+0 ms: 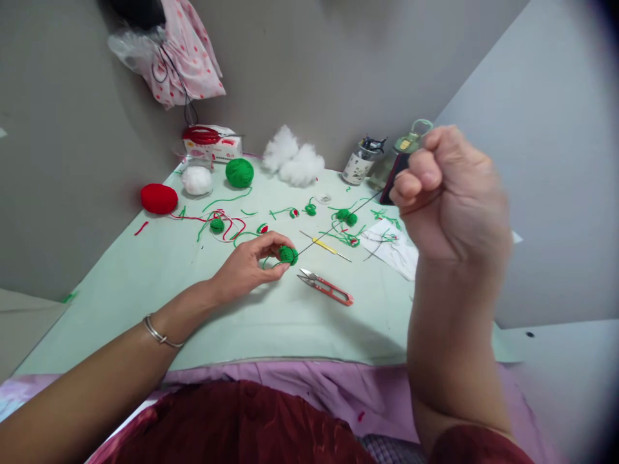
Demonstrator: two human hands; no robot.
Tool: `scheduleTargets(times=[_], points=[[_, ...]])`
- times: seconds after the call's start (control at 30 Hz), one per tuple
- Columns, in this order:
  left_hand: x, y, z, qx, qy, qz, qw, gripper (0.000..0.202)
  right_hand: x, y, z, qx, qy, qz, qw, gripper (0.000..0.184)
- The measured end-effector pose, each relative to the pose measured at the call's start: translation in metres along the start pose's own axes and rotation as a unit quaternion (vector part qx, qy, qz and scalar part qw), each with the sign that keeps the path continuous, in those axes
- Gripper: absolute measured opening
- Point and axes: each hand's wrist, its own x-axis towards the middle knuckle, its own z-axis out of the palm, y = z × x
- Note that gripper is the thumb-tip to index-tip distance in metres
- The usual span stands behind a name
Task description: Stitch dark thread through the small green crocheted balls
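My left hand (249, 263) pinches a small green crocheted ball (289, 255) between thumb and fingers, just above the table. From that ball a dark thread (367, 202) runs taut up to the right. It ends at my right hand (452, 190), which is raised high with its fingers curled shut. Whether a needle is also in those fingers is hidden. Close to the left hand lie orange-handled thread snips (333, 293) with their blades apart. A yellow-handled crochet hook (325, 245) rests beyond them, under the line of the thread.
Small green and red crocheted pieces (353, 241) and yarn scraps litter the table (271, 328). Red yarn (159, 198), green yarn (239, 173), white yarn (196, 180) and stuffing (294, 161) stand behind. A pen jar (358, 166) and white paper (391, 245) are at right.
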Motion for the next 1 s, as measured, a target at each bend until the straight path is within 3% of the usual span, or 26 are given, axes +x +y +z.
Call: scheduleTargets(times=[0.1,0.23,0.43,0.67,1.0], points=[[-0.001,0.003,-0.001,-0.038,-0.015,-0.040,0.998,0.028,0.005,0.005,-0.007,-0.027,0.008,-0.032,0.999,0.029],[0.001,0.000,-0.005,-0.086,-0.024,-0.105,0.990,0.036,-0.007,0.026,0.005,-0.031,-0.005,-0.018,0.999,0.025],[0.006,-0.002,-0.009,-0.120,0.008,-0.087,0.989,0.033,-0.041,0.056,0.029,-0.085,-0.048,0.057,0.994,0.025],[0.007,-0.002,-0.009,-0.153,0.045,-0.097,0.982,0.035,-0.060,0.074,0.031,-0.287,-0.096,-0.089,0.949,0.007],[0.006,0.001,-0.010,-0.122,0.052,-0.093,0.987,0.030,-0.065,0.081,0.037,-0.387,-0.128,-0.148,0.901,0.011]])
